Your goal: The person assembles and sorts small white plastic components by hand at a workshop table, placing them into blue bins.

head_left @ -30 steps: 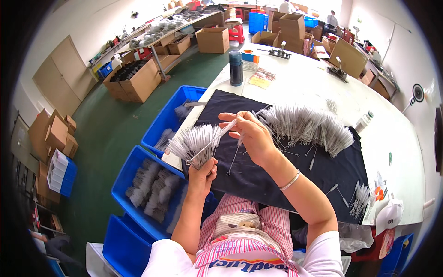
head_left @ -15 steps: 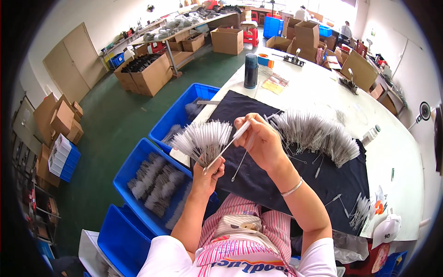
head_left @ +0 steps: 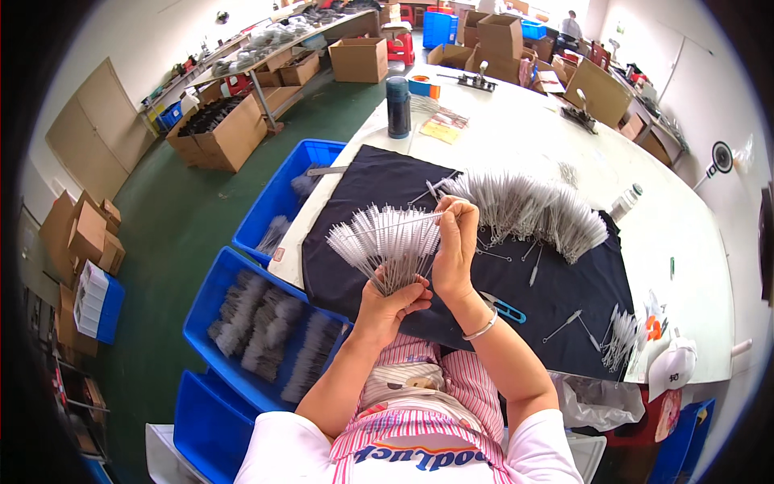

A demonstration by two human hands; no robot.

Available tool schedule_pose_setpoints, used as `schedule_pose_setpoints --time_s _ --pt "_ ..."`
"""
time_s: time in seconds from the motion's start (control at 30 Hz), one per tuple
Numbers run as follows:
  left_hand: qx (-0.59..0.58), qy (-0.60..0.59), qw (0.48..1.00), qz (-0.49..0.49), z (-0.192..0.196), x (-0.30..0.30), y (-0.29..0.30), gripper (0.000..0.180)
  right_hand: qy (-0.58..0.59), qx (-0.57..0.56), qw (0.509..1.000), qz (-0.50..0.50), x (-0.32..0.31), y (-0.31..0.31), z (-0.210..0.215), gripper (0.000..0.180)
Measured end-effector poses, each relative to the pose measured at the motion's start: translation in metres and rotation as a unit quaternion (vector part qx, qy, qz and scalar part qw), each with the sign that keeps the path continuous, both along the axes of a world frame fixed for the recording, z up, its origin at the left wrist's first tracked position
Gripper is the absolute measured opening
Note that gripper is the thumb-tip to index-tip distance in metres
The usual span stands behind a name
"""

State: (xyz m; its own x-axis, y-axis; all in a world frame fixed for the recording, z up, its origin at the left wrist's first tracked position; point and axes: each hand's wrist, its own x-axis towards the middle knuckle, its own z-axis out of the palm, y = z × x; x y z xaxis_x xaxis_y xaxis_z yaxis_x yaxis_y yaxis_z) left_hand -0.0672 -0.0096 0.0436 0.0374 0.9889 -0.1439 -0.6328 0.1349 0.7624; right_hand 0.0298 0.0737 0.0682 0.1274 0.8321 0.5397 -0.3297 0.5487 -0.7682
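Left hand (head_left: 393, 300) clamps a fanned bunch of bristle brushes (head_left: 385, 242) at frame centre over the dark cloth (head_left: 556, 282); right hand (head_left: 455, 250) pinches one brush (head_left: 403, 219) across it. A slack left grip could spill the fan into the blue bin (head_left: 211, 284) at lower left.

Brushes (head_left: 387, 242): white bristles, apparently wire stems. Mat (head_left: 379, 194): matt dark cloth. Bins (head_left: 211, 278): glossy blue plastic. Boxes (head_left: 359, 58): cardboard.
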Motion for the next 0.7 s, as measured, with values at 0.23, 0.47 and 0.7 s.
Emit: schedule_pose_setpoints --time_s 0.23,0.47,0.7 --pt "0.024 0.025 0.999 -0.018 -0.019 0.022 0.006 0.018 0.309 -0.086 0.938 -0.133 0.071 -0.002 0.019 0.006" --pt "0.027 0.03 0.999 -0.016 -0.02 0.034 0.01 0.016 -0.014 -0.274 0.933 -0.231 0.238 -0.059 -0.064 0.007" --pt "0.05 0.06 0.997 -0.006 -0.028 0.02 0.009 0.015 -0.06 -0.379 0.825 -0.415 0.319 -0.097 -0.124 0.011"
